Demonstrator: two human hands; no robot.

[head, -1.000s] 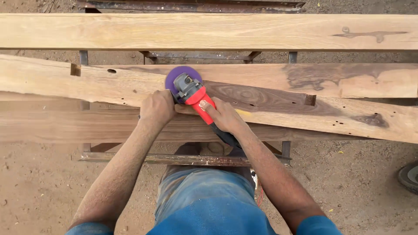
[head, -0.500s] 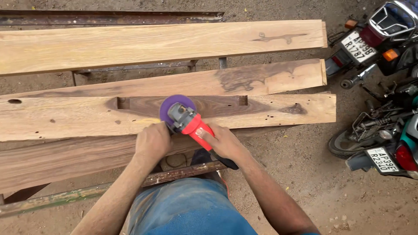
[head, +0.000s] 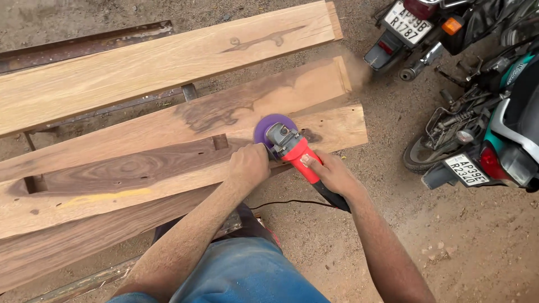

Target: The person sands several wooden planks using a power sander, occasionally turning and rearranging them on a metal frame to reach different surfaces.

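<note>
A red angle grinder (head: 296, 150) with a purple sanding disc (head: 273, 127) rests on a long wooden plank (head: 168, 168), close to the plank's right end. My left hand (head: 249, 164) is closed around the grinder's side handle, just left of the grey head. My right hand (head: 333, 174) grips the red body, with the black rear end sticking out behind it. The plank has dark grain and two square notches. Dust hangs in the air past the plank ends.
Other planks (head: 157, 59) lie side by side on a rusty metal frame (head: 84, 42). Two parked motorcycles (head: 483, 134) stand close at the right on sandy ground. A black cable (head: 286, 203) runs along the ground below the grinder.
The grinder and both hands have travelled right along the plank, from its middle to its right end. The view has swung right, bringing the motorcycles closer.
</note>
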